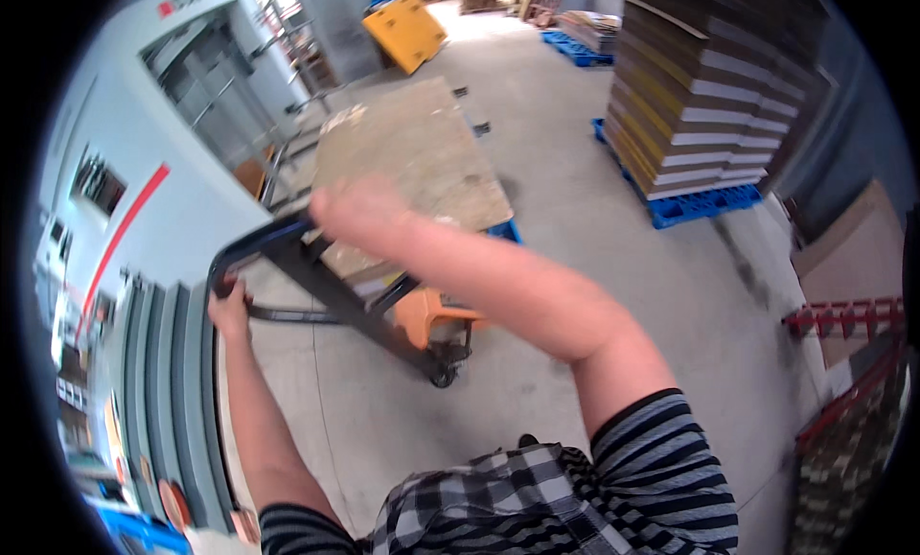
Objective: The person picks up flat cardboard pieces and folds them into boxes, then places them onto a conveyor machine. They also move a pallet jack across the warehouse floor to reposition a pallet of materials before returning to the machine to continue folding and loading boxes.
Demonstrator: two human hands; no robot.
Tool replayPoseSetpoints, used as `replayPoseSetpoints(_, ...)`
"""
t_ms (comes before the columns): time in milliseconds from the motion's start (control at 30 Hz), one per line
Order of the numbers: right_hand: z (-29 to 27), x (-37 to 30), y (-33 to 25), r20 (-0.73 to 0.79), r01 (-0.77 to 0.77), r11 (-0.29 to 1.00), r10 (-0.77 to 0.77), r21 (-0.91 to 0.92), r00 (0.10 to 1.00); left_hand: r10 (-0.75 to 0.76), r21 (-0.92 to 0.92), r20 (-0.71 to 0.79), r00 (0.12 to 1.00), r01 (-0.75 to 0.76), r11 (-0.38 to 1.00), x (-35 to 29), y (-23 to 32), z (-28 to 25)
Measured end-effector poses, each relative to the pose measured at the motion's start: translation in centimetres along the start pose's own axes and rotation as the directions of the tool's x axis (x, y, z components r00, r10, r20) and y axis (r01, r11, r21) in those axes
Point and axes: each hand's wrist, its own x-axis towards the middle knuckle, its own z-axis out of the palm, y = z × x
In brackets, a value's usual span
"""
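Step in hand looks like steering the pallet truck [414,317] by its handle [233,248]. Best done with an even 2-sided hold, small turns and slow pressure; a hard swing could slew the board-topped load [412,152]. Worth minding the left: metal racking [273,162] stands close beside the load, grey ribbed panels [158,363] near the handle. More floor shows on the right, before the tall stack [661,104]. Feet should stay well apart from the wheels.

Truck's place: ahead and slightly left of the body, orange base at the load's near end, dark shaft slanting up-left to the looped handle.

Pose: left arm reaches forward nearly straight; left hand [230,311] is clamped round the loop's left side. Right elbow bent, forearm slanting across above the shaft; right hand [359,210] is blurred by the loop's far end. Cannot tell whether its fingers are closed.
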Motion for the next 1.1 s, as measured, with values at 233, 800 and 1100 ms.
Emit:
replayPoseSetpoints(233, -0.9, 0.3, -4.7, 0.117, 0.038, 0.968, -0.009, -0.25, 0.993, 0.023, 0.015, -0.035, 0.999, -0.022, 1.0, -1.4, 1.2, -2.6)
replayPoseSetpoints(800, -1.1, 0.1, -9.5, 0.077, -0.13, 0.786, 0.22, -0.605, 0.972, 0.024, -0.156, 0.272, 0.962, 0.02, 0.988, 2.7, 1.1, -0.3)
replayPoseSetpoints(1100, -2.2, 0.3, -10.3, 0.143, -0.117, 0.759, 0.267, -0.64, 0.953, 0.08, -0.175, 0.271, 0.959, -0.032, 0.984, 2.0, 1.7, -0.3)
